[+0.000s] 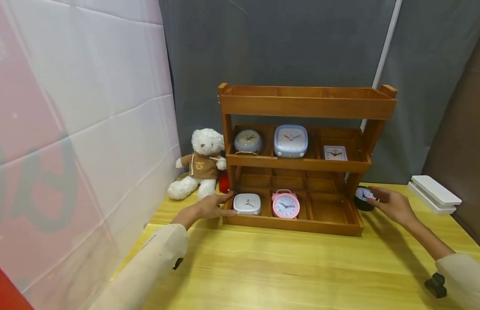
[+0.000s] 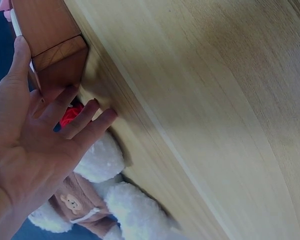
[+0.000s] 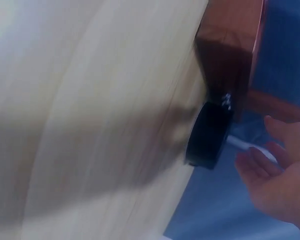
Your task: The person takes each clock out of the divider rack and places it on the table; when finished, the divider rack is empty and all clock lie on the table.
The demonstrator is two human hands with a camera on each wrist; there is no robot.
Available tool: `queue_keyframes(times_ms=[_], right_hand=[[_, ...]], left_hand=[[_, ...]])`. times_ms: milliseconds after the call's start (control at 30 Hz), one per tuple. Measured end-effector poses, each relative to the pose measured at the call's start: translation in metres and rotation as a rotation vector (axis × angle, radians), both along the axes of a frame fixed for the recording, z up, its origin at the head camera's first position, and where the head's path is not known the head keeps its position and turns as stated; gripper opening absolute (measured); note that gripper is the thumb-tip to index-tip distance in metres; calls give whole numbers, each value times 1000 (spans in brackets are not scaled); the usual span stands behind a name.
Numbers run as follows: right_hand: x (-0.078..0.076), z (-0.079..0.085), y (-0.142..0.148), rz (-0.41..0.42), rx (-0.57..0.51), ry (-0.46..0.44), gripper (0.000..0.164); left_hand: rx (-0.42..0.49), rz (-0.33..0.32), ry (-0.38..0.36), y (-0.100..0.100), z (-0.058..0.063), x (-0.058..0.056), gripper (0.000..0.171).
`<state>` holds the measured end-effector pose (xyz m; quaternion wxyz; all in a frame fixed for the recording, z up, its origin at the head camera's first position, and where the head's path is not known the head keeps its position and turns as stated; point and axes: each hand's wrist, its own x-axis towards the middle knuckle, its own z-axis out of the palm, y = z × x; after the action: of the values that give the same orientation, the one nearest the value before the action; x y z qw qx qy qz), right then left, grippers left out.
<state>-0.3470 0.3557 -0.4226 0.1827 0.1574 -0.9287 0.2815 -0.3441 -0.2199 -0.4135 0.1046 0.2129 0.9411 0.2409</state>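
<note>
A brown wooden tiered shelf (image 1: 294,226) stands on the table. At its lower left corner my left hand (image 1: 210,206) has its thumb by the front edge, close to a white alarm clock (image 1: 247,203). The left wrist view shows that hand's fingers (image 2: 82,127) spread and nearly straight beside the shelf's side. A round black clock (image 1: 364,199) stands on the table just right of the shelf. My right hand (image 1: 393,207) is beside it; in the blurred right wrist view the loosely bent fingers (image 3: 257,167) appear apart from the black clock (image 3: 210,135).
A pink alarm clock (image 1: 285,205) sits in the bottom tier. The middle tier holds a round clock (image 1: 248,141), a blue clock (image 1: 291,141) and a small square clock (image 1: 335,153). A white teddy bear (image 1: 203,165) sits left of the shelf, and stacked white boxes (image 1: 434,193) lie far right.
</note>
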Motion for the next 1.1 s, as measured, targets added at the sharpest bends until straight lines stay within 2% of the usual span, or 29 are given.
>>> queue_keyframes(times_ms=[400, 633, 867, 1100], right_hand=[[27, 7, -26, 85, -50, -22, 45], [38, 14, -51, 138, -67, -79, 48], [36, 12, -84, 244, -142, -118, 49], [26, 8, -116, 291, -168, -168, 51]], left_hand=[[-1, -21, 14, -1, 0, -1, 84], [5, -23, 16, -1, 0, -2, 84], [6, -21, 10, -1, 0, -2, 84], [1, -15, 21, -1, -1, -2, 84]])
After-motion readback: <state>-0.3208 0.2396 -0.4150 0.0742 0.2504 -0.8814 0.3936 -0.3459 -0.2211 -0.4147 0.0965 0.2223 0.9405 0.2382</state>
